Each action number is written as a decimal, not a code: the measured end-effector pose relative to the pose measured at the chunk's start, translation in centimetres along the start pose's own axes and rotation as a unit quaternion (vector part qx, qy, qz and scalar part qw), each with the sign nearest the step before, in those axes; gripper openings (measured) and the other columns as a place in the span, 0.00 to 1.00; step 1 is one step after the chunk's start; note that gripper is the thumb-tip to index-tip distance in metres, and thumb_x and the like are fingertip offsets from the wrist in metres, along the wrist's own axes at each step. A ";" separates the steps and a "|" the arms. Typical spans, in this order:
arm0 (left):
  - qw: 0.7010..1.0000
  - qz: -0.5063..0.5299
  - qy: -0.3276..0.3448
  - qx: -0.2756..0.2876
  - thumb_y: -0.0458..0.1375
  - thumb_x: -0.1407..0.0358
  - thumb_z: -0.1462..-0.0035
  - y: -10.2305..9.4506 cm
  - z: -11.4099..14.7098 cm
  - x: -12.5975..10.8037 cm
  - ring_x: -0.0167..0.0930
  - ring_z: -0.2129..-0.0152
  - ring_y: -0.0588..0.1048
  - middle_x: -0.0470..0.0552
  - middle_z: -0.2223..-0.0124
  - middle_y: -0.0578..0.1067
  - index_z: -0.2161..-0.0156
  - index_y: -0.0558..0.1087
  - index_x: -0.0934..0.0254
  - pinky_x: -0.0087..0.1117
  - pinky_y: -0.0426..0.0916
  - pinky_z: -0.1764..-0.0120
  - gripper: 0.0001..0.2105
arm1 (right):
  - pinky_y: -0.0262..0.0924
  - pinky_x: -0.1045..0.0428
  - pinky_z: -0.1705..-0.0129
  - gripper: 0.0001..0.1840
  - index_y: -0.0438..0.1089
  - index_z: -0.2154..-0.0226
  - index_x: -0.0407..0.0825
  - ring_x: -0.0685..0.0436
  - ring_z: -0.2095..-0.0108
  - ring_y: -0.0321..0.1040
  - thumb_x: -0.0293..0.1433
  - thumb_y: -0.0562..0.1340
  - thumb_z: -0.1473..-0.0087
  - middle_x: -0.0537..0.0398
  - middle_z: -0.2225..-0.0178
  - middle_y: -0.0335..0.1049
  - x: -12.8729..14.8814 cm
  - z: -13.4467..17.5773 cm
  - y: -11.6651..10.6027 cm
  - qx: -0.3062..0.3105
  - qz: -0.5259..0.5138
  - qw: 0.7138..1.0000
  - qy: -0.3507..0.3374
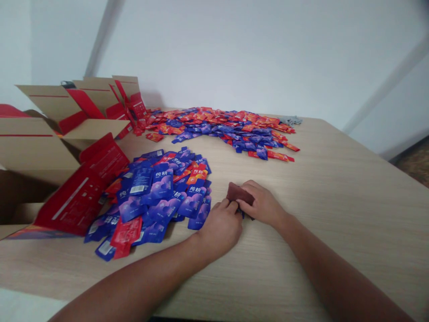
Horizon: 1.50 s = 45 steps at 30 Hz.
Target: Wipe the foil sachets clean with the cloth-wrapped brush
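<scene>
My left hand (223, 226) and my right hand (263, 201) meet low over the table. Both are closed on a dark maroon flat piece (239, 193); its kind is hard to tell because the fingers cover much of it. A little dark blue shows beneath it, between the hands. Just left of my left hand lies a loose heap of blue and purple packets (161, 179). A few orange and red packets (126, 233) are mixed in. Some in the heap lie with a white barcode label up.
Open cardboard boxes (36, 143) with red flaps (80, 192) stand along the left, one flap leaning against the heap. A long pile of red, orange and blue packets (228, 125) lies along the table's back edge. A grey cloth (291, 120) sits at its right end.
</scene>
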<state>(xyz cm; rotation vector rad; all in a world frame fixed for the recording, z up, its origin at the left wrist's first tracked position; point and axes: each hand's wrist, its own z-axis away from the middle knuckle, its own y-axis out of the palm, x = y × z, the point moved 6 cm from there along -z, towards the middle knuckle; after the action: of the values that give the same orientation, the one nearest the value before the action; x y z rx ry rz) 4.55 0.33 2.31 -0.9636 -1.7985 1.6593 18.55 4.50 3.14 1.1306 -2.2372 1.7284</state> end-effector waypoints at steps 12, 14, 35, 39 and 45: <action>1.000 -0.007 0.011 -0.019 0.57 0.67 0.33 0.7 -0.2 0.0 0.45 0.50 0.71 0.63 0.52 0.78 0.59 0.82 0.65 0.47 0.71 0.46 0.10 | 0.67 0.44 0.48 0.11 0.75 0.54 0.53 0.38 0.52 0.71 0.38 0.68 0.38 0.48 0.51 0.71 -1.7 -0.6 0.9 -0.010 -0.003 0.999 0.048; 1.000 -0.010 0.006 -0.018 0.57 0.68 0.33 0.5 -0.3 0.0 0.45 0.50 0.71 0.63 0.52 0.78 0.58 0.82 0.66 0.46 0.72 0.48 0.10 | 0.67 0.45 0.49 0.12 0.76 0.54 0.53 0.39 0.52 0.71 0.38 0.68 0.38 0.49 0.52 0.71 -1.8 -0.7 1.0 -0.016 -0.002 0.998 0.061; 0.999 -0.029 -0.002 -0.024 0.56 0.68 0.33 -0.9 -0.3 -0.1 0.48 0.46 0.71 0.67 0.47 0.77 0.50 0.82 0.70 0.48 0.71 0.42 0.14 | 0.65 0.44 0.47 0.10 0.75 0.57 0.51 0.37 0.52 0.70 0.37 0.70 0.40 0.48 0.53 0.72 -1.2 -2.0 1.8 -0.059 0.068 0.993 0.079; 1.000 -0.016 -0.013 0.005 0.56 0.68 0.33 -1.0 -0.5 0.0 0.47 0.50 0.72 0.66 0.51 0.78 0.55 0.83 0.69 0.47 0.73 0.48 0.13 | 0.65 0.43 0.49 0.10 0.74 0.60 0.51 0.36 0.54 0.70 0.39 0.68 0.40 0.48 0.56 0.73 -2.0 -2.4 1.8 -0.066 0.078 0.988 0.114; 1.000 0.006 -0.017 -0.001 0.56 0.68 0.33 -0.9 -0.4 0.3 0.47 0.51 0.72 0.65 0.52 0.77 0.55 0.82 0.69 0.47 0.73 0.48 0.12 | 0.66 0.38 0.42 0.18 0.74 0.49 0.48 0.31 0.46 0.71 0.39 0.66 0.38 0.40 0.46 0.74 -1.8 -2.3 1.5 -0.099 0.087 0.987 0.094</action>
<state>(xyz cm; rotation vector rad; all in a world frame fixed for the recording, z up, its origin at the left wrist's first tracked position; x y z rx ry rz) 4.54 0.86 3.20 -0.9545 -1.8207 1.6903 18.20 7.49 1.86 0.7184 -2.3840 1.5500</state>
